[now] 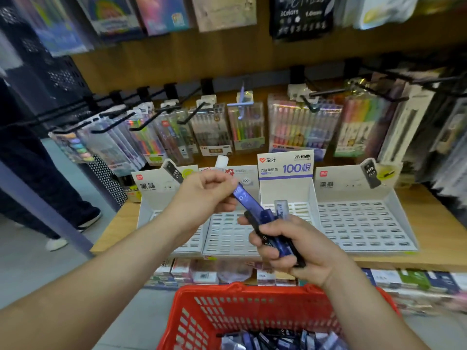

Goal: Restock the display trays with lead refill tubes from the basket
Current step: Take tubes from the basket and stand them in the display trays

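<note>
Above trays [361,223], L hand [202,195] fingers [222,183] pinch one blue tube [246,199] by its top, long axis slanting down to bundle [265,219] clenched in R hand [303,248]; L hand looks nearer trays.

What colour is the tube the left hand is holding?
The tube in the left hand is translucent blue; head view.

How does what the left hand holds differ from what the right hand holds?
The left hand pinches a single blue tube; the right hand grips a bundle of tubes. The single tube is all blue; the bundle mixes blue and black. Both are held above the display trays.
</note>
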Available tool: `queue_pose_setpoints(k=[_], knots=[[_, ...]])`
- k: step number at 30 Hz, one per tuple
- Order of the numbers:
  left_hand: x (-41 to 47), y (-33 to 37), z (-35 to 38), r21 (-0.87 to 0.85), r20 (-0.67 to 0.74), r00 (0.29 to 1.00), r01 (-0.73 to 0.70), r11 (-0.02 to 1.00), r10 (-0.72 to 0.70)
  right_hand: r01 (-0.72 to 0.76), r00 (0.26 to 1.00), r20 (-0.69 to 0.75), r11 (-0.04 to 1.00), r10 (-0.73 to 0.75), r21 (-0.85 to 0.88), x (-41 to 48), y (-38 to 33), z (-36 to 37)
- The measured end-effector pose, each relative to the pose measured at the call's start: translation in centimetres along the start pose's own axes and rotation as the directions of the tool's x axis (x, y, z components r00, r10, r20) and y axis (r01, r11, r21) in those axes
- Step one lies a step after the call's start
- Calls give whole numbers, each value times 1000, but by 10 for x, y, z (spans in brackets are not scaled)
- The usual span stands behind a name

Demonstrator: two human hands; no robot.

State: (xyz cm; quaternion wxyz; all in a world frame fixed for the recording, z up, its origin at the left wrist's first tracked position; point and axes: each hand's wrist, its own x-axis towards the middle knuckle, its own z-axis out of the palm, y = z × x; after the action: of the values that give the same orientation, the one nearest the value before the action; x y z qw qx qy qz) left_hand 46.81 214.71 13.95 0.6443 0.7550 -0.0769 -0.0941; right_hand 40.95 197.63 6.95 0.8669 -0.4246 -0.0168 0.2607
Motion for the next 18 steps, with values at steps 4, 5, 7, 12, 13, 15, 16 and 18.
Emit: queue_pose_setpoints(k=[4, 5, 7, 12, 13, 15, 16, 18], knots=[[-2, -2, 14, -135, -117, 993, -5, 991, -11, 170, 967, -195, 985, -162, 24, -12, -1, -6], [-4, -4, 20, -145, -127, 992, -3, 989, -16, 213, 952, -236, 976, -196, 48, -13, -1, -6], [-6, -8, 32, -137, -118, 993, 2, 991, -18, 298, 915, -318, 948, -248, 116, -12, -2, -6], [-5, -18, 60, -3, -27, 999, -23, 1000, 23, 392, 829, -483, 909, -281, 143, -16, -4, -23], [-2, -20, 66, 15, -19, 999, -36, 999, 36, 390, 818, -503, 912, -279, 129, -18, -3, -28], [4, -23, 79, -18, -32, 999, -17, 1000, 17, 378, 802, -534, 920, -268, 105, -23, -1, -39], [8, -24, 87, -47, -41, 999, 5, 999, -7, 363, 794, -549, 928, -261, 84, -26, 1, -46], [18, -27, 105, -37, -37, 999, 22, 999, -23, 321, 772, -589, 946, -238, 39, -34, 2, -61]])
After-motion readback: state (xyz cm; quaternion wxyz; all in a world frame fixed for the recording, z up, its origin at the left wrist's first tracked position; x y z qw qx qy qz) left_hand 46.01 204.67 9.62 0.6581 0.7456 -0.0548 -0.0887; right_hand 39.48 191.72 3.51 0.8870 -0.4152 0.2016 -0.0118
